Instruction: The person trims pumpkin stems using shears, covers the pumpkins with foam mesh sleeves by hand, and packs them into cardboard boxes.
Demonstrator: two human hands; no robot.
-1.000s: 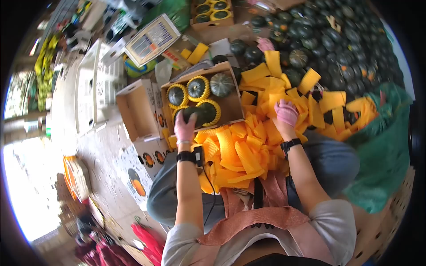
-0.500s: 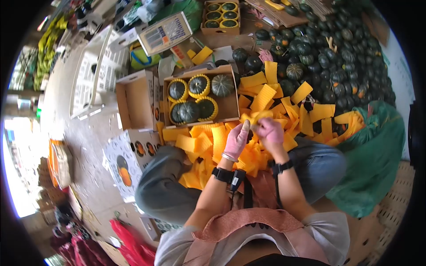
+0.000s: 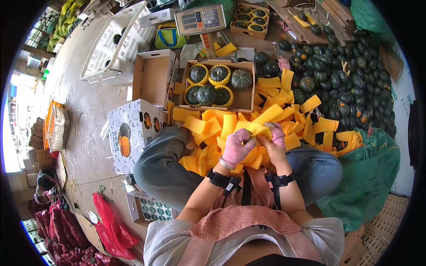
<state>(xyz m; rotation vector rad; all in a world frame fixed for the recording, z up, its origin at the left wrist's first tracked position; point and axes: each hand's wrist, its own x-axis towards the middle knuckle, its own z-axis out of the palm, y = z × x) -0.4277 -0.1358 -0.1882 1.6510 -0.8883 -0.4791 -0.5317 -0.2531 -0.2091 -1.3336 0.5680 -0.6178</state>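
Pinched between the person's two gloved hands, a yellow foam sleeve sits just above a loose pile of similar sleeves. The left hand is closed on one end, fingers curled in; the right hand clamps the other end between thumb and fingers, and the two hands stand close together. The step in hand appears to be working the sleeve open. From this hold, the next move seems to call for a thumb inside the edge and an even outward pull, light enough to spare the soft foam.

Beyond the grip and to its left lies a shallow carton of dark green squashes, most wrapped in yellow netting; one bare squash sits at its far right. Farther left of the grip stand an open carton and a printed carton. Past the shallow carton rises a weighing scale. Right of the grip and beyond it spreads a large squash heap; nearer slumps a green sack.
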